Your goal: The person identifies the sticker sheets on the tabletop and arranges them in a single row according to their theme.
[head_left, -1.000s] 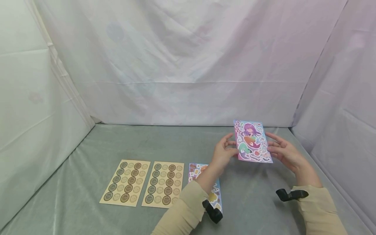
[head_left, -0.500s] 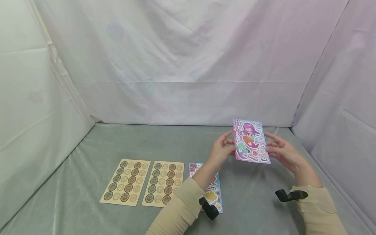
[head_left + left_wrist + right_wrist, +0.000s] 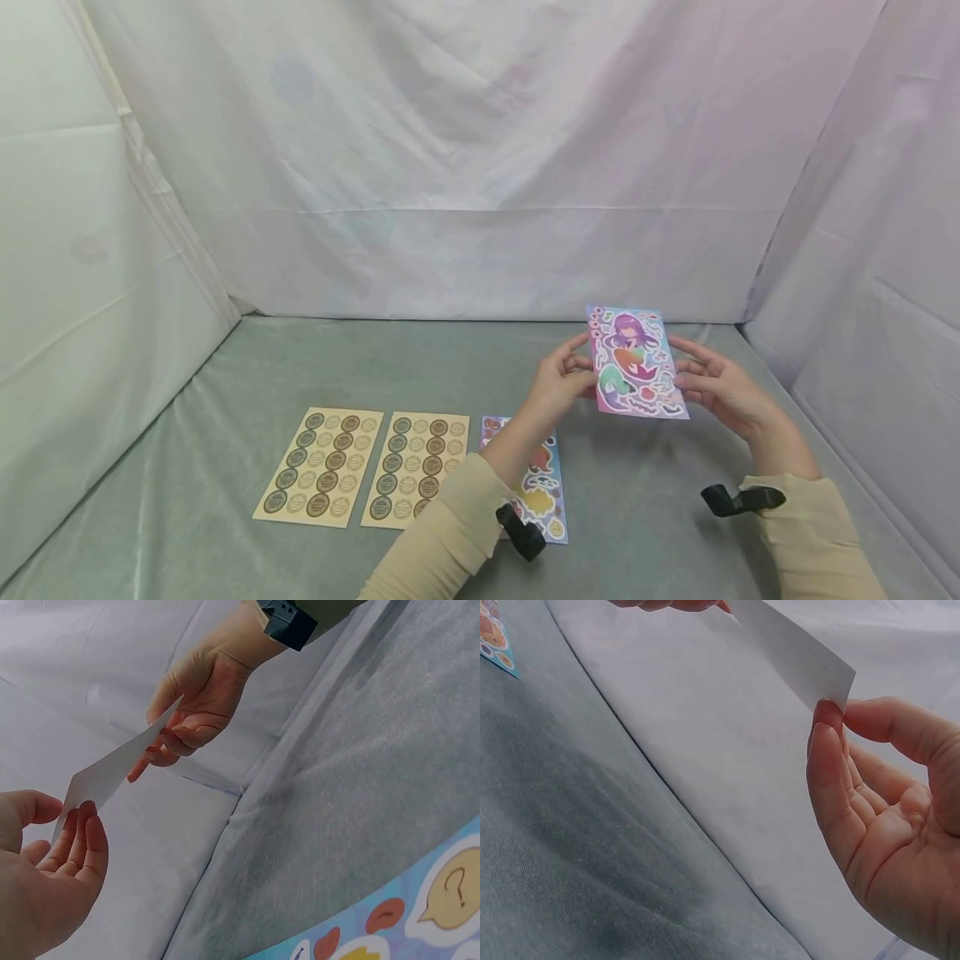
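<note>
A mermaid sticker sheet [image 3: 636, 363], pink, purple and blue, is held up above the grey cloth between both hands. My left hand [image 3: 558, 382] pinches its left edge between thumb and fingers. On the opposite edge, my right hand [image 3: 723, 390] pinches it the same way. Seen from below in the left wrist view, the sheet's back [image 3: 112, 765] is plain white, and it bows slightly. Under my left forearm lies a second colourful sticker sheet [image 3: 551, 492], partly hidden by the wrist and sleeve.
Two cream sheets of round brown seal stickers, a left one [image 3: 318, 467] and a right one [image 3: 415, 467], lie side by side on the grey cloth [image 3: 187, 467]. My left sleeve covers a corner of the right one. White curtains [image 3: 480, 167] enclose the back and sides.
Both hands have shifted slightly left with the mermaid sticker sheet still pinched between them. My left forearm has moved left, uncovering more of the second colourful sheet. The cream sheets stay put.
</note>
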A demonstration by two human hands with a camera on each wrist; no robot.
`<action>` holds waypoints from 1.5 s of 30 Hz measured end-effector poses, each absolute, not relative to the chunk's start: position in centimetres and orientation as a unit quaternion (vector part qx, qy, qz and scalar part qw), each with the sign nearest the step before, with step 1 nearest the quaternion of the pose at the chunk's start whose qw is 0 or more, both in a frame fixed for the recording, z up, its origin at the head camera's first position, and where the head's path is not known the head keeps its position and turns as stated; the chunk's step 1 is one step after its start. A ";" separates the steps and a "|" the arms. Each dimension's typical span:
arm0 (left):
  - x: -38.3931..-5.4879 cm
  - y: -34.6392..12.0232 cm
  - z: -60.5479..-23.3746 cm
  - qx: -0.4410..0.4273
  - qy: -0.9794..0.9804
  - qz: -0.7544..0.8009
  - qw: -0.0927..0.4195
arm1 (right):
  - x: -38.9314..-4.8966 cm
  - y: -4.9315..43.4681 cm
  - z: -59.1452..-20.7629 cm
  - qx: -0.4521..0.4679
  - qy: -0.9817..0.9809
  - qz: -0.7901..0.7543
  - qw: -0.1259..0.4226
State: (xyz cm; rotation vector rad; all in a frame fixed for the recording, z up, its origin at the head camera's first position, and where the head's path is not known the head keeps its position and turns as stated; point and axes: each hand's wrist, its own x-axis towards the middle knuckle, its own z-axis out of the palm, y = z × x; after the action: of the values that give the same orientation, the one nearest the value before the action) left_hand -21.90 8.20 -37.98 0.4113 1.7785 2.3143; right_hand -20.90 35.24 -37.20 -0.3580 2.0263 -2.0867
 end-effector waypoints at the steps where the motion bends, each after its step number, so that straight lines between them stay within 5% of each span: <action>1: -21.8 8.1 -38.0 0.140 0.603 0.780 0.098 | -20.9 35.2 -37.2 -0.126 0.685 -0.710 0.106; 45: -20.7 5.6 -38.2 0.179 0.622 0.753 0.115 | -19.5 33.4 -37.0 -0.105 0.754 -0.639 0.110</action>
State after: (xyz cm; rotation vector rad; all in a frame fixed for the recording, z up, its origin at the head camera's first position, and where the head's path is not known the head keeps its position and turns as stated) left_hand -20.69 5.57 -38.23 0.5235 1.8243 2.2079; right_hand -19.53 33.38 -37.02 -0.3083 2.2150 -1.8782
